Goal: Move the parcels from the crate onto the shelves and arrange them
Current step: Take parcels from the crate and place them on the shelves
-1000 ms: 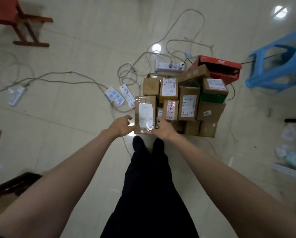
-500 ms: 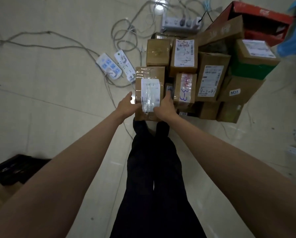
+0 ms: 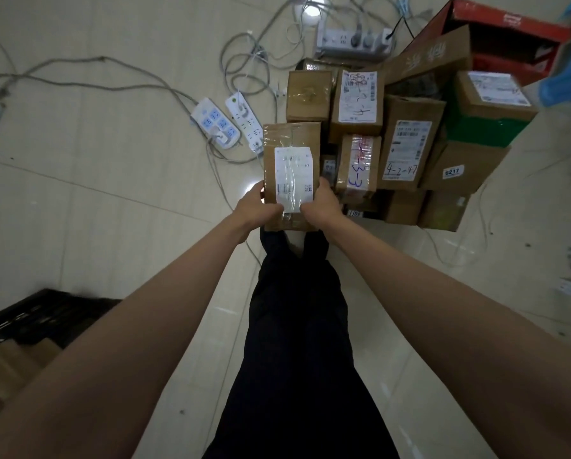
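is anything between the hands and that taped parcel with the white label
No. The left hand and right hand are already clasping the taped parcel at its near end, with nothing visible between. Other parcels crowd its right side. No shelves are in view.

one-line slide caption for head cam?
Both hands, left and right, grip a taped parcel beside stacked parcels.

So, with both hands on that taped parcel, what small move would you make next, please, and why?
Probably lift the taped parcel straight up: the left hand and right hand grip its near end, and it sits close against the parcel stack.
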Demonstrator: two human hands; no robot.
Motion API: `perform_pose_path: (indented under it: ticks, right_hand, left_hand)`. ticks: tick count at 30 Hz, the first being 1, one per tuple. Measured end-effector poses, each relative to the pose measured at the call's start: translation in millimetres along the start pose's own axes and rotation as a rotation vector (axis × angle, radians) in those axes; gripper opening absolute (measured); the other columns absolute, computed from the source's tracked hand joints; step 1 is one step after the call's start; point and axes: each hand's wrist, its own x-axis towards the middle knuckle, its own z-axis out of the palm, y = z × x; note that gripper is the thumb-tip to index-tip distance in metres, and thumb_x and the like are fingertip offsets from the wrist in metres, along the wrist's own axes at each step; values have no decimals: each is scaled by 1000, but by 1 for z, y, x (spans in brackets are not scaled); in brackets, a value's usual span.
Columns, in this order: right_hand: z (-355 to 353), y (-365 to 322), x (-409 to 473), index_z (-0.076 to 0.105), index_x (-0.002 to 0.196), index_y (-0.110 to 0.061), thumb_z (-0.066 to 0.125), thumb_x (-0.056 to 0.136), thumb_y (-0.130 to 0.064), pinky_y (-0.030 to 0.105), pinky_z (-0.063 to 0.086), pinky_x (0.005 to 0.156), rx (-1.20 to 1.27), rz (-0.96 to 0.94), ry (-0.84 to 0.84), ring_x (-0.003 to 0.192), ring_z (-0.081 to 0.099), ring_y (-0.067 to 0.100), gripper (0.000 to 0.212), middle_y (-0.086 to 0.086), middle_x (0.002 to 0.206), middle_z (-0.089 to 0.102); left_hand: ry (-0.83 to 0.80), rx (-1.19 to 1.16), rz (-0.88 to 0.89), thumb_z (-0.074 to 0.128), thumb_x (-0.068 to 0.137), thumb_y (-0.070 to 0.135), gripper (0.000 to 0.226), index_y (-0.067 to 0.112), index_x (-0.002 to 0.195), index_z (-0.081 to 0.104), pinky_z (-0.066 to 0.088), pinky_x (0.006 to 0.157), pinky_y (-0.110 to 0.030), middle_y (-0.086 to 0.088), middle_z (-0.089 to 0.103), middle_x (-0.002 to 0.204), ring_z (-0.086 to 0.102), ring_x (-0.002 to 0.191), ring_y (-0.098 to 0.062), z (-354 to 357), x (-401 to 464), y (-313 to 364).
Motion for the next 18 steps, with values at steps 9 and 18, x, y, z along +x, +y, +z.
perform_pose_path:
  ticks: [9, 18]
  right_hand:
    - [-39, -27, -108, 36, 148, -15, 58, 90, 3, 29, 45, 96, 124, -195, -36, 124, 48, 14, 64, 0, 135, 51]
    - [-139, -61, -244, 17, 155, -48, 83, 78, -32, 41, 37, 110, 330, -427, -152, 140, 29, 13, 102, -13, 156, 17]
  left_hand:
    - [45, 3, 148, 71, 72, 28, 69, 37, 137, 48, 51, 81, -24, 11, 61, 117, 62, 111, -14, -26, -125, 39]
    - [1, 129, 450, 93, 61, 26, 118, 46, 151, 21, 48, 102, -31, 9, 30, 131, 46, 127, -13, -42, -256, 124]
